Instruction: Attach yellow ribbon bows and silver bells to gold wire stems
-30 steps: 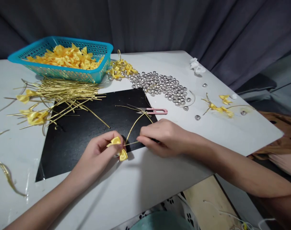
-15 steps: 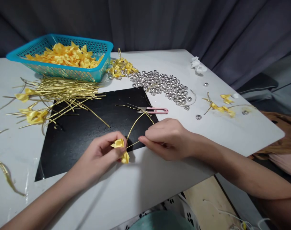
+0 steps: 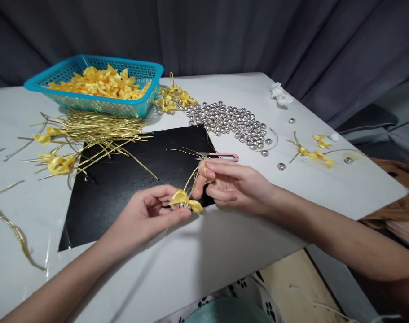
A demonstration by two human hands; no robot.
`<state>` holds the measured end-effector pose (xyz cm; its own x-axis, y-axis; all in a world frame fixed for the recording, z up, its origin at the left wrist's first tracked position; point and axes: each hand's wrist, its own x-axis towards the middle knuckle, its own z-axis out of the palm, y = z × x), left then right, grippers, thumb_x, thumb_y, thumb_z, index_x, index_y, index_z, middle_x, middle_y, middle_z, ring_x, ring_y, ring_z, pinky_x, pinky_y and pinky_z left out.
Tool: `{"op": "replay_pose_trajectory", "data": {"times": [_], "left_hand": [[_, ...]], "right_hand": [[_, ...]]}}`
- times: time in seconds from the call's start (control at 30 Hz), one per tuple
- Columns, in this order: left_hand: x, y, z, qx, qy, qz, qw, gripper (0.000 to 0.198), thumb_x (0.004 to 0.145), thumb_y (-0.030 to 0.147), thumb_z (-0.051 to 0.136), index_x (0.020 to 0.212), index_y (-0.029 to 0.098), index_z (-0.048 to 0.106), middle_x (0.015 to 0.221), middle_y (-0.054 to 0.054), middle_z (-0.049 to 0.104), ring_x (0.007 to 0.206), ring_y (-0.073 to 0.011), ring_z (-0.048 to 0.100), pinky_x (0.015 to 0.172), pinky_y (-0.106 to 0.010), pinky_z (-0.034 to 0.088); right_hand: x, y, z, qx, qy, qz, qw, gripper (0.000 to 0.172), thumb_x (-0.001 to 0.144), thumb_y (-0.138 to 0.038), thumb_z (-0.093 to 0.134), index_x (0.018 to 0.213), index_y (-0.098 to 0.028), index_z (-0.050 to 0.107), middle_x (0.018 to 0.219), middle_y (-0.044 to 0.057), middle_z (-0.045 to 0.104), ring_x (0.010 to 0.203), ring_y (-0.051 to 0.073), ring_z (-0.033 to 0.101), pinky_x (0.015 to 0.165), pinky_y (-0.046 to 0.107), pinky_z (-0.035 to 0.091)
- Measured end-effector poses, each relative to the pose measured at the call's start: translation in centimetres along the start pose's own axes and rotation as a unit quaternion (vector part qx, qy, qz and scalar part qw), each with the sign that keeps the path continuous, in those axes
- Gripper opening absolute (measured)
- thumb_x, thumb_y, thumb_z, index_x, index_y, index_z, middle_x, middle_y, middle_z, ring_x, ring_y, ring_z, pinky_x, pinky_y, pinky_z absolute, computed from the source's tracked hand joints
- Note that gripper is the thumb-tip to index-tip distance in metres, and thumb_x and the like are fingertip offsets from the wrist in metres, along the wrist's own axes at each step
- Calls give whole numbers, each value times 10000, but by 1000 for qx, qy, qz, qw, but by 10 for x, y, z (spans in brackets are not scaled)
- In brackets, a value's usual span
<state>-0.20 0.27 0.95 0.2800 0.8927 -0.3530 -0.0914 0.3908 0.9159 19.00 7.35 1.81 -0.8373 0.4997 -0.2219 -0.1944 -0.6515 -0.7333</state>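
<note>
My left hand [image 3: 153, 208] pinches a yellow ribbon bow [image 3: 181, 196] over the near edge of a black board [image 3: 123, 197]. Silver beads show at the middle of the bow, beside my left thumb. My right hand [image 3: 233, 184] is up close on the right, its thumb and forefinger closed on a thin gold wire [image 3: 191, 177] that curves up from the bow. Where exactly the wire ends among the right fingers is hard to make out. Just beyond that hand lie pink-handled thread snips [image 3: 224, 156], partly on the board.
A blue basket [image 3: 153, 67] full of yellow bows stands at the back left. In front of it lies a pile of gold wire stems [image 3: 103, 128]. Silver heart-shaped beads [image 3: 231, 119] spread across the back middle. Loose bows with wire [image 3: 312, 154] lie at right, near crumpled white tissue [image 3: 280, 94].
The bow has turned in my left hand, so its beads now show. My right hand has moved up and left, and its fingers have opened out from a fist into a pinch.
</note>
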Motion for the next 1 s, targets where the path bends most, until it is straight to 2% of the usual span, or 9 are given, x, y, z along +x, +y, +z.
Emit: {"op": "replay_pose_trajectory", "data": {"times": [0.17, 0.33, 0.43, 0.5, 0.57, 0.67, 0.77, 0.9, 1.0], "left_hand": [[3, 0, -3, -14, 8, 6, 1000, 59, 741, 246, 725, 715, 198, 704, 603, 45, 672, 563, -46, 581, 550, -94, 440], [2, -4, -7, 8, 10, 14, 1000, 104, 763, 300, 714, 729, 203, 699, 610, 44, 674, 576, -51, 584, 551, -96, 436], [2, -4, -5, 21, 43, 26, 998, 100, 747, 285, 724, 720, 197, 685, 597, 47, 646, 568, -59, 565, 536, -111, 432], [1, -4, -2, 31, 79, 44, 995, 87, 723, 249, 736, 719, 191, 670, 675, 36, 664, 620, -70, 579, 563, -125, 446], [1, -3, 0, 39, 108, 61, 991, 120, 697, 207, 744, 683, 182, 627, 847, 11, 702, 710, -84, 610, 614, -143, 466], [-2, -2, 2, 33, 118, 81, 989, 228, 696, 163, 726, 622, 183, 511, 1034, -11, 708, 846, -116, 647, 703, -184, 489], [-4, -1, 2, 65, 103, 126, 984, 249, 698, 120, 695, 640, 202, 468, 952, -10, 727, 865, -132, 656, 746, -218, 493], [-6, -3, 1, 149, 97, 181, 967, 255, 691, 87, 677, 649, 210, 457, 748, 23, 657, 690, -105, 602, 645, -203, 473], [-6, -3, 1, 186, 93, 198, 958, 213, 682, 93, 690, 649, 205, 512, 736, 27, 606, 677, -101, 561, 620, -191, 455]], "right_hand": [[-2, -4, 0, 45, -1, 2, 999, 291, 986, -173, 262, 727, -160, 394, 754, 50, 630, 372, 30, 158, 360, 127, 206], [-4, -8, -1, 44, -14, -15, 999, 294, 977, -130, 261, 723, -148, 408, 702, 44, 617, 378, 33, 164, 371, 134, 203], [-4, -8, -2, 32, -16, -12, 999, 270, 955, -145, 297, 705, -156, 400, 614, 8, 555, 381, 45, 177, 379, 151, 215], [-4, -8, -2, -12, -7, -20, 1000, 272, 933, -199, 365, 663, -168, 378, 511, -32, 449, 382, 56, 195, 386, 170, 216], [-5, -7, -2, -118, 16, -46, 992, 331, 906, -269, 477, 609, -169, 372, 452, -58, 363, 386, 56, 218, 394, 180, 200], [-5, -7, 1, -295, 62, -67, 951, 408, 849, -318, 629, 553, -152, 404, 441, -58, 396, 411, 46, 299, 415, 180, 209], [-4, -9, 6, -356, 88, -63, 928, 381, 846, -337, 646, 580, -145, 452, 506, -36, 511, 445, 44, 366, 429, 180, 245], [-4, -11, 7, -365, 98, -74, 923, 321, 869, -363, 609, 662, -131, 524, 694, 16, 633, 457, 34, 382, 416, 190, 254], [-3, -11, 5, -362, 112, -100, 920, 264, 862, -360, 612, 743, -127, 569, 780, 26, 655, 453, 31, 377, 399, 193, 253]]}}
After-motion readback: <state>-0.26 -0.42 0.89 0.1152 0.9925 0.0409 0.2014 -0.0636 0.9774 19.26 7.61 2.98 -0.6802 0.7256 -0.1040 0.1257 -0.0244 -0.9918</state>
